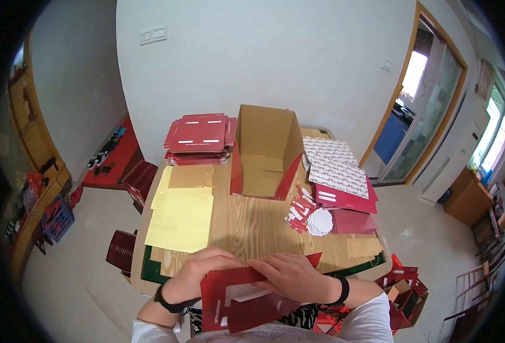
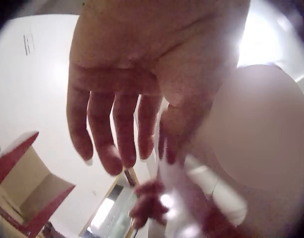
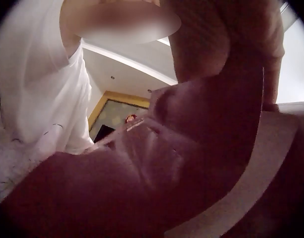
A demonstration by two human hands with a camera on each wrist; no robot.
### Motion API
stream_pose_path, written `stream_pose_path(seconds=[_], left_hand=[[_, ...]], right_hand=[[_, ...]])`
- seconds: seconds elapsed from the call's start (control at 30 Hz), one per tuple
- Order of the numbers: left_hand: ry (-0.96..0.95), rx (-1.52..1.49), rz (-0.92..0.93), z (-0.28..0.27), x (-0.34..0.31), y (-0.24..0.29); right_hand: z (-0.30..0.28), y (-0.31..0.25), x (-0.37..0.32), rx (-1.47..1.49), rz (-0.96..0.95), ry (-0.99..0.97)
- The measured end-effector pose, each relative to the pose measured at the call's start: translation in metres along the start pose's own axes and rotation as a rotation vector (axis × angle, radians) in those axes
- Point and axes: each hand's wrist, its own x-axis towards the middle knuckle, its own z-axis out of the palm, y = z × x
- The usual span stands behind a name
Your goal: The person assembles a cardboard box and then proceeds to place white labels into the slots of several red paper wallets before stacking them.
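Observation:
Both hands are at the top edge of a red printed cardboard piece (image 1: pixel 224 303), partly folded, held close to the body over the table's near edge. My left hand (image 1: pixel 206 271) grips its upper left side, and the thumb lies by the index finger in the left wrist view, with the other fingers (image 2: pixel 126 134) nearly straight. Beside it, my right hand (image 1: pixel 295 277) holds the upper edge with bent fingers lying over the top. A pale patch shows on the cardboard under that hand. The cardboard hides much of the right hand in the right wrist view.
An upright open cardboard box (image 1: pixel 264 148) stands mid-table. Left of it are stacked red cardboard pieces (image 1: pixel 198 134) and yellow sheets (image 1: pixel 181 217). On the right lie patterned sheets (image 1: pixel 335 171), small red strips (image 1: pixel 301 211) and white round pieces (image 1: pixel 320 222). Chairs (image 1: pixel 121 251) flank the left edge.

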Motion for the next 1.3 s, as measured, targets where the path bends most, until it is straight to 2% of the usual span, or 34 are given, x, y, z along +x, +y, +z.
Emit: stream_pose_path(seconds=[0.1, 0.2, 0.23, 0.37, 0.67, 1.07, 1.3], left_hand=[[0.169, 0.026, -0.185, -0.026, -0.007, 0.015], [0.265, 0.508, -0.015, -0.030, -0.003, 0.033], [0.243, 0.537, 0.095, -0.019, -0.001, 0.029], [0.141, 0.770, 0.151, 0.011, 0.005, 0.018], [0.065, 0.788, 0.155, 0.013, 0.004, 0.009], [0.068, 0.721, 0.169, 0.012, 0.003, 0.011], [0.102, 0.713, 0.199, 0.015, 0.003, 0.013]], right_hand=[[-0.003, 0.000, 0.001, -0.090, 0.076, 0.029], [0.004, 0.008, 0.003, -0.150, 0.077, 0.064], [0.004, 0.008, 0.007, -0.152, 0.070, 0.061], [0.015, 0.010, 0.013, -0.178, 0.037, 0.050], [0.013, 0.009, 0.011, -0.164, 0.049, 0.048], [0.007, 0.003, 0.010, -0.137, 0.066, 0.035], [0.012, 0.003, 0.009, -0.107, -0.014, 0.151]])
